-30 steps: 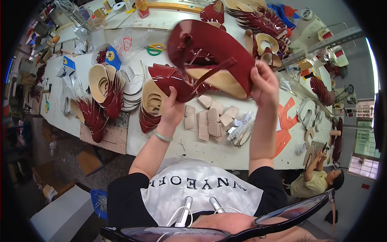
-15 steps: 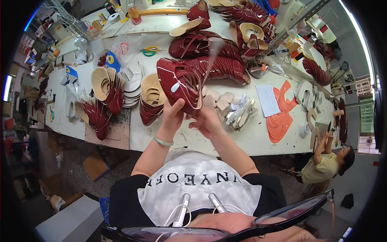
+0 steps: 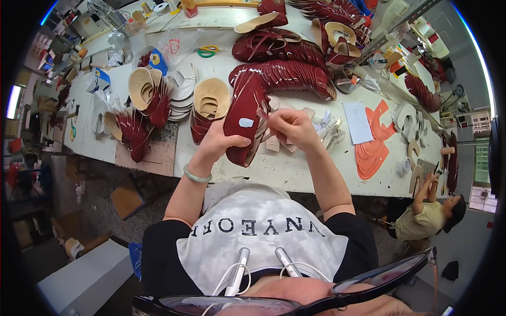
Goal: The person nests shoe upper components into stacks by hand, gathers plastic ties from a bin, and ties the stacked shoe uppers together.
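Observation:
A glossy dark red shoe upper (image 3: 243,108), with a white patch on its side, is tilted above the table. My left hand (image 3: 215,141) grips its lower end, thumb lying across the red surface. At the upper's right edge my right hand (image 3: 289,126) is closed in a pinch on a small reddish strip (image 3: 263,112); blur hides whether this strip is joined to the upper. Just left of my left hand stands a stack of red uppers with beige linings (image 3: 212,95). Behind the held upper lies a long row of nested red uppers (image 3: 290,75).
More red uppers (image 3: 150,97) and pale sole-shaped pieces (image 3: 182,100) stand on the left. Green-and-yellow scissors (image 3: 207,51) lie farther back. On the right are white strip bundles (image 3: 330,129), a paper sheet (image 3: 357,122), and orange cut pieces (image 3: 375,152). A co-worker (image 3: 426,213) is at the far right.
The upper has turned more upright and come down nearer to me. My right hand has moved from its lower end up to its right edge and now pinches there.

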A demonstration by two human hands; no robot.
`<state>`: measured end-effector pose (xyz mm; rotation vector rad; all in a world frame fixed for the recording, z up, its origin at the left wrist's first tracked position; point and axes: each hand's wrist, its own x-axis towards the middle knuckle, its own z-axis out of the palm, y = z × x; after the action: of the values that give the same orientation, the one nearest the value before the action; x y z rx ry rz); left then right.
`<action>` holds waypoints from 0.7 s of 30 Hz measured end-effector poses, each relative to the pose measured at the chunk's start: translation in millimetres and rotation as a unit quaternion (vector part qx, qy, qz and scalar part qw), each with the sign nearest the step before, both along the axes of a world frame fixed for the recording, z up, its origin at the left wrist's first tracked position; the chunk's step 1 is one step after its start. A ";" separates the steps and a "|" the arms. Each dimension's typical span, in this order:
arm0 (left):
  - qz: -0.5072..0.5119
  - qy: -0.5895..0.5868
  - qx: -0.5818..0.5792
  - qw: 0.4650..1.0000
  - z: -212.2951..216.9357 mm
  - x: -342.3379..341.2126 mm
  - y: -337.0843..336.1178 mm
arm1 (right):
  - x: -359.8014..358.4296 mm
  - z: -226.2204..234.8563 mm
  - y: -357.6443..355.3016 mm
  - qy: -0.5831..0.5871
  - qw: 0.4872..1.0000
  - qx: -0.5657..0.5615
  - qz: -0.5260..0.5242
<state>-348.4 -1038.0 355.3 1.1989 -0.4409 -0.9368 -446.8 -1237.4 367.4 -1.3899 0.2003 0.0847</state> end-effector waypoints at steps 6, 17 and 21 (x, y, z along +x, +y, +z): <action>-0.049 -0.028 0.035 0.998 4.8 0.7 10.2 | 4.2 -5.3 16.1 -0.055 0.987 -0.146 0.025; -0.074 -0.140 0.051 0.986 -10.8 23.5 10.1 | 15.7 -13.2 35.5 0.007 0.966 -0.252 -0.053; -0.101 -0.191 0.084 0.973 -5.7 36.1 14.1 | 22.4 -22.1 40.1 0.024 0.968 -0.242 -0.065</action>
<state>-312.3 -1023.8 349.7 1.5177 -0.8170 -0.9300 -424.4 -1197.3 345.3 -1.8583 0.3700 -0.0429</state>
